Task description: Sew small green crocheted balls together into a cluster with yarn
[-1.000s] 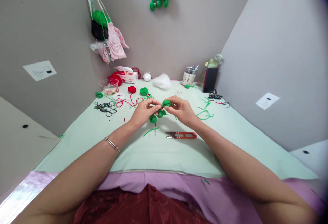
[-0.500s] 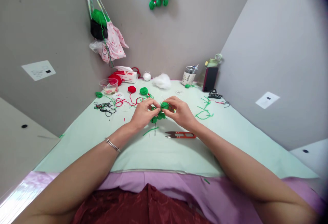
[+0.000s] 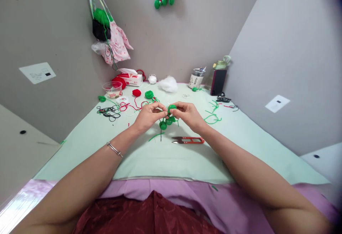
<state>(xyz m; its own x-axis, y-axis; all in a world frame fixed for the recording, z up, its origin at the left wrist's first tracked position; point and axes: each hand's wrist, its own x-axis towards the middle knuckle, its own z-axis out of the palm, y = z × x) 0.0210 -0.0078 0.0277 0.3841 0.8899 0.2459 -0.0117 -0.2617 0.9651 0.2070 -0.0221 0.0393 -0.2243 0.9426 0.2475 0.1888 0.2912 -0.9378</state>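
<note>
Over the middle of the table, a green crocheted piece (image 3: 169,121) with several small round parts hangs between my two hands. My left hand (image 3: 150,115) pinches its upper left side, and a silver bracelet is on that wrist. My right hand (image 3: 189,115) closes its thumb and fingers on the upper right of the same piece. Some of the piece is hidden behind my fingertips. Below it, orange-handled thread snips (image 3: 188,140) lie on the table beside a short green yarn scrap (image 3: 156,136).
On the left lie tangled black yarn (image 3: 109,113), a red ball (image 3: 136,92), a green ball (image 3: 149,94) and a clear tub (image 3: 112,90). White stuffing (image 3: 168,84), a pen tin (image 3: 196,78) and a phone (image 3: 218,82) stand at the back. Green yarn scraps (image 3: 213,117) lie right.
The green piece has turned slightly, and its lower round parts have shifted a little to the right. The fingers of both my hands have shifted slightly on it.
</note>
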